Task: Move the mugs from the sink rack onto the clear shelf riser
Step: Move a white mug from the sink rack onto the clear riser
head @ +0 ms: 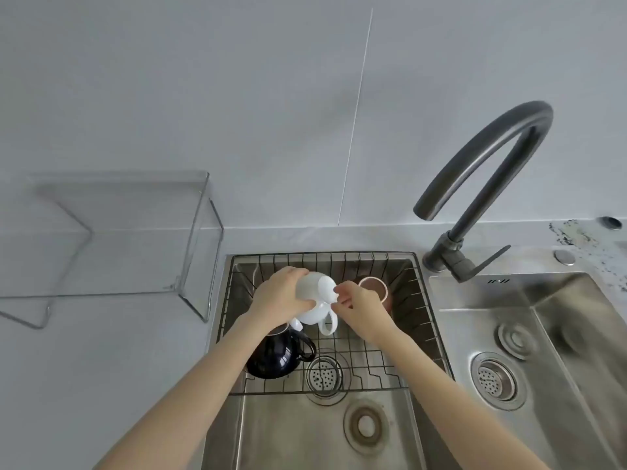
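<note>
A wire sink rack sits in the left basin. My left hand grips a white mug, tilted above the rack with its handle pointing down toward me. My right hand touches the mug's right side with its fingertips. A dark blue mug lies in the rack's front left corner, handle to the right. A brown mug with a pale rim stands at the rack's back right, partly hidden by my right hand. The clear shelf riser stands on the counter to the left, with nothing on it.
A dark curved faucet rises behind the divider between the two basins. The right basin has a drain strainer. A white tiled wall runs behind the grey counter.
</note>
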